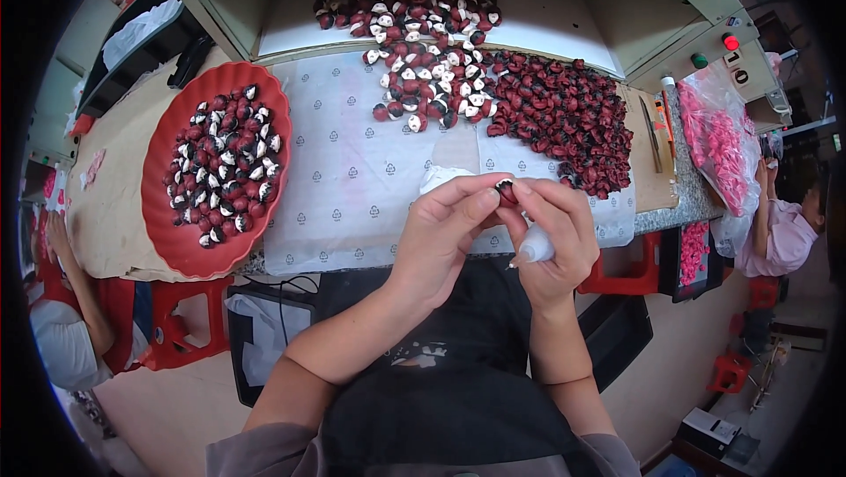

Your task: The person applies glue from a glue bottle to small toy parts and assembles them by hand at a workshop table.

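Note:
My left hand (448,234) is closed, its thumb and fingers pinching a small dark-red and black rounded piece (506,193) at the table's front edge. My right hand (564,243) meets it there, thumb and forefinger touching the same piece. Within the right hand's curled fingers sits a small white squeeze bottle (538,243), its thin tip pointing down and left. Just beyond the hands lies a crumpled white tissue or cloth (445,177). A heap of dark-red and black pieces (564,115) spreads to the right. Behind it, similar pieces with white parts (432,80) are piled.
A red scalloped tray (154,168) full of red, black and white pieces stands left. A pale machine housing (670,1) arches over the back. Tweezers (652,137) and a bag of pink pieces (718,137) lie right. People sit at both sides; red stools (189,323) stand below.

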`<move>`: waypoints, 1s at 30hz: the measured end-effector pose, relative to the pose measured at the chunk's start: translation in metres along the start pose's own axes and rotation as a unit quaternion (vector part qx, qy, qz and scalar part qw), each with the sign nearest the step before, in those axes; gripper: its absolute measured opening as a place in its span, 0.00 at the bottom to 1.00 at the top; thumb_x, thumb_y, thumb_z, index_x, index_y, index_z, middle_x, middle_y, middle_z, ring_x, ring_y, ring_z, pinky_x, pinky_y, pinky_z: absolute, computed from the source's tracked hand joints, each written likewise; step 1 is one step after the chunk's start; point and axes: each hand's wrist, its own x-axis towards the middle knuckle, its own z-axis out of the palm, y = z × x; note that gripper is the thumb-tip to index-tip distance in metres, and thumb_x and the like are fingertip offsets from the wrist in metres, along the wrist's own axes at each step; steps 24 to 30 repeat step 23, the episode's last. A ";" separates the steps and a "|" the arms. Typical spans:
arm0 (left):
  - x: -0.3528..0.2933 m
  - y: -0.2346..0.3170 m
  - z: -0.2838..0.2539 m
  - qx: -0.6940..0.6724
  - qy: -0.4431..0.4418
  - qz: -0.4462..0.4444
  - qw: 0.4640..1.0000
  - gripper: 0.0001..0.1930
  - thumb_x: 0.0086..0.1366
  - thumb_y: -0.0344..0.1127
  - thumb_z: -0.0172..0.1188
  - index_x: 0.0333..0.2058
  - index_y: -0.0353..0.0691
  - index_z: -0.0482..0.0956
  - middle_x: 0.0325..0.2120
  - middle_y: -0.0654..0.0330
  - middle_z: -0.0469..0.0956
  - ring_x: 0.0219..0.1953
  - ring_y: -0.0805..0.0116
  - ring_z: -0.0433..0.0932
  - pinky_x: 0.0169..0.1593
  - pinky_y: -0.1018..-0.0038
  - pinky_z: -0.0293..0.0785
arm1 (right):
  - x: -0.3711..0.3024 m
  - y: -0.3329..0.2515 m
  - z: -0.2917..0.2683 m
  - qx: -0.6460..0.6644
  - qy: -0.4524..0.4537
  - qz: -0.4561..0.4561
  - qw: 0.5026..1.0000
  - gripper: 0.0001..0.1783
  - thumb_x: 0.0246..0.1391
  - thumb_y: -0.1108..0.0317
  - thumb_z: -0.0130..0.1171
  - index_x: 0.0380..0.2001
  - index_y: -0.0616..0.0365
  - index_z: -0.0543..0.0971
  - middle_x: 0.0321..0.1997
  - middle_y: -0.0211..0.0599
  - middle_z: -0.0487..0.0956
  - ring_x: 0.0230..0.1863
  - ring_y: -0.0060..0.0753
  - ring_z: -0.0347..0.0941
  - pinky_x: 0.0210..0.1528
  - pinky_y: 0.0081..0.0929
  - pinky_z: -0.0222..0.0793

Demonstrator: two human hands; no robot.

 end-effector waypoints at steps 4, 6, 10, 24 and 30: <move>-0.002 0.000 0.001 0.073 0.007 0.050 0.996 0.13 0.54 0.27 0.53 0.40 0.32 0.71 0.34 0.57 0.74 0.36 0.75 0.72 0.41 0.80 0.68 | 0.001 -0.004 -0.001 -0.003 0.014 0.004 1.000 0.19 0.27 0.79 0.63 0.30 0.61 0.76 0.28 0.37 0.74 0.25 0.31 0.70 0.25 0.21 0.64; -0.003 -0.002 0.001 0.101 0.009 0.067 0.993 0.12 0.53 0.26 0.54 0.39 0.31 0.72 0.33 0.57 0.74 0.35 0.75 0.72 0.41 0.80 0.68 | -0.001 -0.004 -0.002 -0.008 0.015 -0.011 1.000 0.19 0.26 0.80 0.63 0.30 0.62 0.76 0.28 0.39 0.73 0.24 0.32 0.70 0.23 0.21 0.65; -0.007 -0.003 0.004 0.122 0.033 0.078 0.989 0.11 0.52 0.24 0.55 0.36 0.31 0.74 0.31 0.57 0.75 0.33 0.76 0.73 0.40 0.81 0.68 | -0.004 -0.006 -0.004 -0.002 0.014 -0.013 1.000 0.18 0.27 0.80 0.63 0.30 0.62 0.76 0.27 0.39 0.73 0.24 0.32 0.70 0.22 0.20 0.66; 0.000 0.014 -0.004 0.528 -0.054 0.299 0.793 0.12 0.49 0.22 0.56 0.35 0.35 0.76 0.32 0.53 0.75 0.33 0.66 0.75 0.36 0.80 0.70 | -0.003 -0.004 -0.014 0.414 -0.012 0.363 0.835 0.05 0.41 0.82 0.54 0.26 0.65 0.75 0.30 0.40 0.74 0.25 0.20 0.68 0.27 0.14 0.64; 0.000 0.014 -0.004 0.528 -0.054 0.299 0.793 0.12 0.49 0.22 0.56 0.35 0.35 0.76 0.32 0.53 0.75 0.33 0.66 0.75 0.36 0.80 0.70 | -0.003 -0.004 -0.014 0.414 -0.012 0.363 0.835 0.05 0.41 0.82 0.54 0.26 0.65 0.75 0.30 0.40 0.74 0.25 0.20 0.68 0.27 0.14 0.64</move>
